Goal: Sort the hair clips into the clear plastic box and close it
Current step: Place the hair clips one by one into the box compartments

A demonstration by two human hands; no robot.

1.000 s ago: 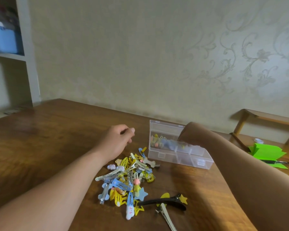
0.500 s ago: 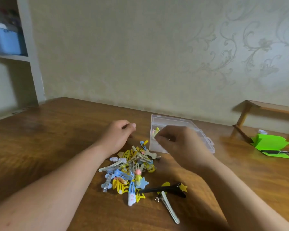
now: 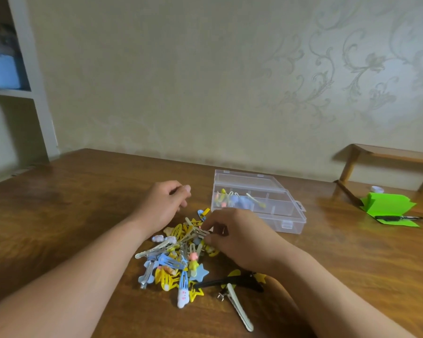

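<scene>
Shelf point(image 3: 38, 93): white, at the far left edge, with a blue bin point(image 3: 0, 71) on it.
Surface point(image 3: 71, 203): brown wood, carrying everything below.
Left hand point(image 3: 161, 206): held just left of and behind the heap, fingers curled in with the thumb against the forefinger; I cannot tell whether anything is between them.
Hair clips point(image 3: 174, 259): a loose heap of yellow, blue and silver pieces in the middle of the surface, between the two forearms and near the box's front left corner.
Black clip point(image 3: 230, 281): long, lying just right of the heap's near end, partly under the right wrist, with a pale silver clip point(image 3: 237, 307) beside it, nearer the camera.
Right hand point(image 3: 239, 237): palm down at the heap's far right side, thumb and fingers curled onto the hair clips, pinching one at the top.
Clear plastic box point(image 3: 291, 219): just behind the right hand, lid open and tilted back; a few coloured clips lie in its left compartments.
Green paper point(image 3: 386, 206): well apart to the right, with a black pen point(image 3: 398, 217) across it.
Wooden stand point(image 3: 391, 154): at the far right, against the wall.
</scene>
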